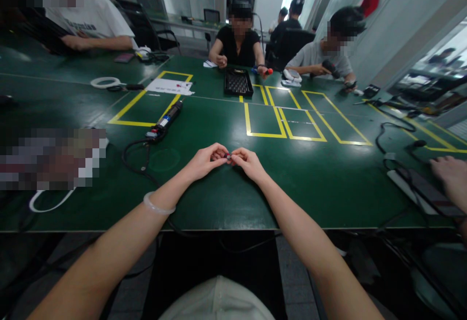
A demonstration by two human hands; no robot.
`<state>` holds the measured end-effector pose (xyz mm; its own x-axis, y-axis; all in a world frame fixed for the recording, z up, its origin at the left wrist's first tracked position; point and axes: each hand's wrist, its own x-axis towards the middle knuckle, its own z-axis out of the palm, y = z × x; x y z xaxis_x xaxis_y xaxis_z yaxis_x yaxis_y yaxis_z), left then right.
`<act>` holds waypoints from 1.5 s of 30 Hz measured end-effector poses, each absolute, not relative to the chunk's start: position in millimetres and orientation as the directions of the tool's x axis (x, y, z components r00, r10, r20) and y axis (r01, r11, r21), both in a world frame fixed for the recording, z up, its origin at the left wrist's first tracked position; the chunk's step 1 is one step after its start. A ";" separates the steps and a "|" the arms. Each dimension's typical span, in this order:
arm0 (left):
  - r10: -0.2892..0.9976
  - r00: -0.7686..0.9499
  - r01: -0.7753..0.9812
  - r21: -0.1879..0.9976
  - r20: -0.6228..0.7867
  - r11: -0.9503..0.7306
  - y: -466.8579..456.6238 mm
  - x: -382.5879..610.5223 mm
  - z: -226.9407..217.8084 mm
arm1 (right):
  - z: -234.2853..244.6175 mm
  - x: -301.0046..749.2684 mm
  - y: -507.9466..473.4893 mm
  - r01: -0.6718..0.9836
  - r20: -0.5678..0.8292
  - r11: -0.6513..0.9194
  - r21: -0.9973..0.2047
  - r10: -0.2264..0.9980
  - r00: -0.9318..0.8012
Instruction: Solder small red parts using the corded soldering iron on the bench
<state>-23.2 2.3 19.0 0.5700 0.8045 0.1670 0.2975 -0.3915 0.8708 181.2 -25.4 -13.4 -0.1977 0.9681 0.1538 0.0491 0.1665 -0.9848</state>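
Observation:
Above the green table, my left hand [209,160] and my right hand [249,163] meet with their fingertips close together. Both are closed in a pinch on one small dark piece [228,156] with a hint of red at its edge. The fingers cover most of it, and it is too small for me to tell its kind. Beyond my left hand lies a black power screwdriver [166,121] with its cord trailing toward me.
Yellow tape rectangles [265,136] mark the green table [226,203]. A black tray [238,82] stands before a co-worker opposite, and a white paper [170,86] lies left of it. A bag [51,159] is at left. At right, another person's hand [450,176] is near a phone and cables.

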 end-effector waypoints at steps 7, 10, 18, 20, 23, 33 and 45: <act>0.819 0.554 0.361 0.842 0.152 -0.400 0.2 -21.8 18.9 | -15.6 179.8 -25.8 0.083 0.201 0.222 -0.971 0.957 -0.209; 0.813 0.563 0.396 0.815 0.149 -0.424 1.0 -22.9 19.6 | -14.4 180.1 -26.7 0.126 0.222 0.255 -0.959 0.948 -0.226; 0.926 0.214 0.892 0.324 0.311 -0.315 44.0 -83.2 33.3 | -16.8 183.1 -24.6 0.137 0.206 0.231 -0.963 0.962 -0.178; 0.943 0.057 0.970 0.204 0.327 -0.129 55.4 -110.7 35.8 | -18.3 183.3 -23.9 0.141 0.213 0.241 -0.960 0.959 -0.186; 0.970 -0.128 0.988 0.116 0.209 0.106 66.3 -146.9 35.5 | -18.7 183.5 -23.9 0.181 0.218 0.251 -0.951 0.958 -0.186; 0.987 -0.160 0.962 0.224 0.004 0.155 81.5 -176.5 25.5 | -10.8 182.2 -28.6 0.246 0.192 0.231 -0.941 0.966 -0.171; 0.989 -0.079 0.959 0.280 0.129 0.040 65.8 -138.9 19.9 | -17.6 180.8 -25.7 0.202 0.217 0.256 -0.945 0.956 -0.196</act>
<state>-138.9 65.8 19.9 -0.0785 0.9886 0.1288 0.9591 0.0396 0.2803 180.8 -25.7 -17.6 -0.1958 0.9562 0.2174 0.2021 0.2563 -0.9452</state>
